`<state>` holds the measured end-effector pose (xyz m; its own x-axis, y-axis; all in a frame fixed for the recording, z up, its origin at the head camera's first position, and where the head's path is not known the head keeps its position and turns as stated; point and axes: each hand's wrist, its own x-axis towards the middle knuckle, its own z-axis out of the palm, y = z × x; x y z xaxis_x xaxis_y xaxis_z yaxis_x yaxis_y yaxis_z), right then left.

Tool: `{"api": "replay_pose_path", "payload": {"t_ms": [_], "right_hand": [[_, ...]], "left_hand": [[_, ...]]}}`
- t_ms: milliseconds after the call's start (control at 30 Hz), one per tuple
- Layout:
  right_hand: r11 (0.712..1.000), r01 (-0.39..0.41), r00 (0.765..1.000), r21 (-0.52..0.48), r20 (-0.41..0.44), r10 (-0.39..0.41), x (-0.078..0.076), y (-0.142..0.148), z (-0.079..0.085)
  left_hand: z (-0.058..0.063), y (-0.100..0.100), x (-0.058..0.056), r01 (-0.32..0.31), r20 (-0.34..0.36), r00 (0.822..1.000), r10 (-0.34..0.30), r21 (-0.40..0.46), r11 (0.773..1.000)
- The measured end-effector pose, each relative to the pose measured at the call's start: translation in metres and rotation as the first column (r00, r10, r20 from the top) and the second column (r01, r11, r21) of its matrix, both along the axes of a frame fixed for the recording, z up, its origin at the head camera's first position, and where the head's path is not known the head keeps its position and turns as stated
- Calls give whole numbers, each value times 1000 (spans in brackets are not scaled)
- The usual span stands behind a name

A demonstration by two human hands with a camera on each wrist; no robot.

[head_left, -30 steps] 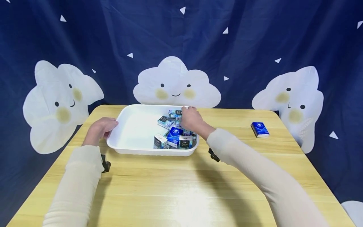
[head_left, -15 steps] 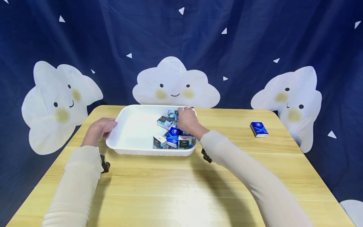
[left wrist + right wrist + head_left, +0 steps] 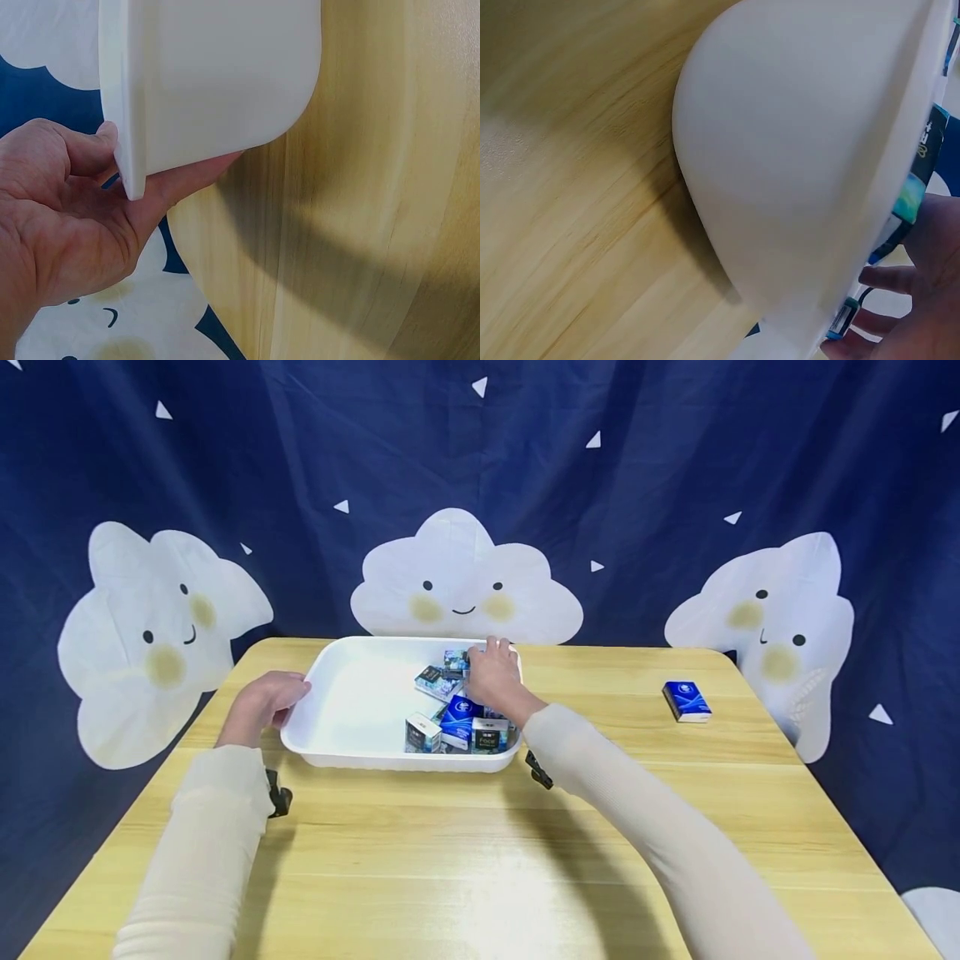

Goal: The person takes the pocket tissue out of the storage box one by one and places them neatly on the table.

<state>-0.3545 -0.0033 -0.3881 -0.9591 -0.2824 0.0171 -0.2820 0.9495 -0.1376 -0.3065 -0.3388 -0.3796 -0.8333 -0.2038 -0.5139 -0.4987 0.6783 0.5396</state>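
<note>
In the head view, a white plastic tray (image 3: 352,702) is on the table, with several small packs of pocket tissues piled at its right end. One blue tissue pack (image 3: 459,720) leans among patterned packs with dark labels, such as the patterned tissue pack (image 3: 490,737) at the front. My left hand (image 3: 258,706) grips the tray's left end, thumb at the rim and fingers underneath, as the left wrist view shows. My right hand (image 3: 495,678) reaches over the right rim among the packs, its spread fingers (image 3: 889,279) next to them. Its palm side is hidden in the head view.
Another blue tissue pack (image 3: 686,702) lies on the right side of the wooden table (image 3: 420,852). A dark blue curtain (image 3: 645,502) with smiling clouds hangs behind the table. A black wrist mount (image 3: 538,770) sits under the right cuff.
My right hand has shifted slightly left over the packs, and its fingers have spread a little. My left hand, the tray and the pack on the table stay in place.
</note>
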Motion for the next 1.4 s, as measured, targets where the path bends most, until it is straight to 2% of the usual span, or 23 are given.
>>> {"api": "replay_pose_path", "payload": {"t_ms": [233,500,700,1033,1133,1233,1400], "right_hand": [[999,-25,999,27,-20,26,0,-4,4],[994,-16,998,-112,65,24,2,-6,6],[998,-34,999,-60,37,36,1,-7,2],[996,-59,997,71,53,55,2,-11,2],[995,-65,997,80,54,61,3,-12,3],[997,-60,997,47,59,57,4,-12,4],[997,-25,994,-73,107,32,7,-15,3]], "left_hand": [[0,-1,-1,0,15,1000,-1,16,1000],[1,0,-1,3,11,1000,-3,13,1000],[1,0,-2,17,9,1000,-17,2,1000],[3,0,2,31,9,999,-31,21,999],[2,0,2,30,1,1000,-30,20,999],[2,0,2,31,4,1000,-31,19,999],[3,0,1,25,9,1000,-26,19,999]]}}
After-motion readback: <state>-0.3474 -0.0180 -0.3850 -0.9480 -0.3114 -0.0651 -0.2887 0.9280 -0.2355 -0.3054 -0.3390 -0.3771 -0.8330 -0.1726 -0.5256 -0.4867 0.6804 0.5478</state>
